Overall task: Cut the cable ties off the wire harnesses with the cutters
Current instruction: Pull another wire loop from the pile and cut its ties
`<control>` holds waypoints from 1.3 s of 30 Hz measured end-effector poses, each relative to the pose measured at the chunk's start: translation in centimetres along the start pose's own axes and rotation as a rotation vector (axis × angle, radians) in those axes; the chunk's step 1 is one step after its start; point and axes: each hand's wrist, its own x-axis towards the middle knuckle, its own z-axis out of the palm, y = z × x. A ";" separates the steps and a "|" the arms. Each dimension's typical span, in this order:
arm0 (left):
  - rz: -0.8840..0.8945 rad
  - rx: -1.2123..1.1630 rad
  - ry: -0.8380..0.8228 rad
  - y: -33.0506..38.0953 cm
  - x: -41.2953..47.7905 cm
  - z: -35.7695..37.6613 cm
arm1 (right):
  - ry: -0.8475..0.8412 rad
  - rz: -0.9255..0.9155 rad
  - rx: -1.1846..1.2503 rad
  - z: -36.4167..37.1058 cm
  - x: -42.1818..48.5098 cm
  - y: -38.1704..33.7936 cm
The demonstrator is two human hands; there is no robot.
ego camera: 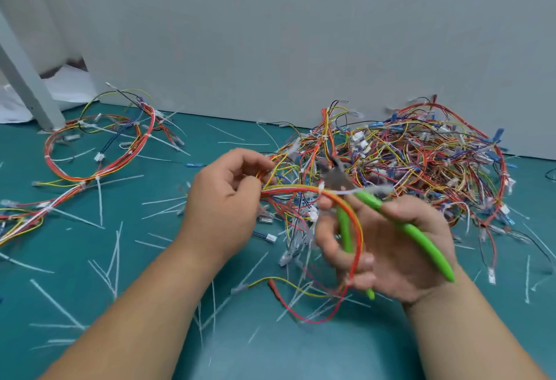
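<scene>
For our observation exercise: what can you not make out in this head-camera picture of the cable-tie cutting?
Head view:
The blades of the cutters are motion-blurred; whether they bite a tie is unclear.
Fingers of the left hand cover where it grips the held harness.
The far-left harness is cut off by the left edge.

Wiring workshop bench: teal mat littered with snipped cable ties at lower left, harness heap at centre right, grey partition across the top.
</scene>
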 end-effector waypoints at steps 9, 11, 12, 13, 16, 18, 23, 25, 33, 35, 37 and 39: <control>0.369 0.126 -0.120 0.8 -0.8 -0.6 | 0.096 -0.074 0.138 -0.1 1.2 0.8; 0.481 0.132 -0.265 1.3 -1.2 -0.4 | 0.025 0.005 0.141 -0.1 1.3 0.9; 0.501 0.127 -0.317 1.4 -1.4 -0.4 | -0.005 0.035 0.138 0.0 1.3 1.1; 0.505 0.120 -0.356 1.6 -1.6 -0.3 | -0.029 0.053 0.141 0.1 1.3 1.4; 0.530 0.137 -0.416 1.8 -1.9 0.2 | -0.019 0.043 0.183 0.5 1.5 2.2; 0.577 0.225 -0.390 1.9 -2.0 0.4 | -0.005 0.007 0.194 0.6 1.6 2.5; 0.663 0.383 -0.221 1.4 -2.0 0.6 | 0.062 -0.190 0.146 1.1 1.6 1.8; 0.564 0.379 -0.062 1.1 -1.9 0.8 | 0.099 -0.287 0.118 1.2 1.5 1.6; -0.406 0.039 -0.115 -0.3 -0.3 1.1 | 0.197 -0.371 -0.040 1.7 1.9 2.3; -0.457 -0.037 -0.104 -0.8 -0.1 1.0 | 0.205 -0.329 -0.101 1.7 1.9 2.4; -0.498 -0.113 -0.074 -1.1 0.2 0.6 | 0.227 -0.283 -0.177 1.6 1.9 2.3; -0.520 -0.165 -0.037 -1.2 0.5 0.3 | 0.278 -0.252 -0.233 1.4 1.9 2.2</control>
